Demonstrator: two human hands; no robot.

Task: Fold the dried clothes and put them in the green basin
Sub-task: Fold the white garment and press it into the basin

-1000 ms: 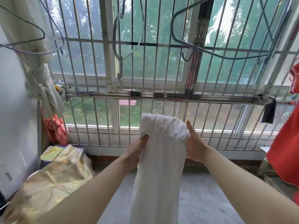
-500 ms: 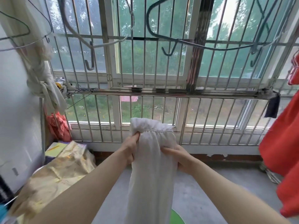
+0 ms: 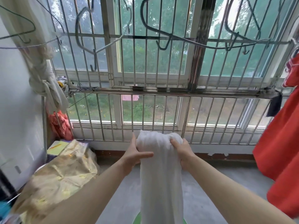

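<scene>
A white garment (image 3: 161, 175) hangs folded lengthwise in front of me, its top bunched between both hands. My left hand (image 3: 135, 155) holds its left side, thumb across the front of the cloth and fingers behind. My right hand (image 3: 182, 152) grips the top right corner with curled fingers. The garment's lower end runs out of view at the bottom. A sliver of the green basin (image 3: 137, 219) shows on the floor behind the garment.
A barred window (image 3: 150, 88) fills the wall ahead, with empty hangers (image 3: 161, 36) above. A red garment (image 3: 281, 143) hangs at the right. A gold wrapped bundle (image 3: 61, 177) and a knotted curtain (image 3: 47, 84) stand at the left. Grey concrete floor (image 3: 210, 191) lies below.
Both hands have lowered the white garment, and the view has tilted down. My left thumb has come across the front of the cloth; my right hand now clasps the top corner.
</scene>
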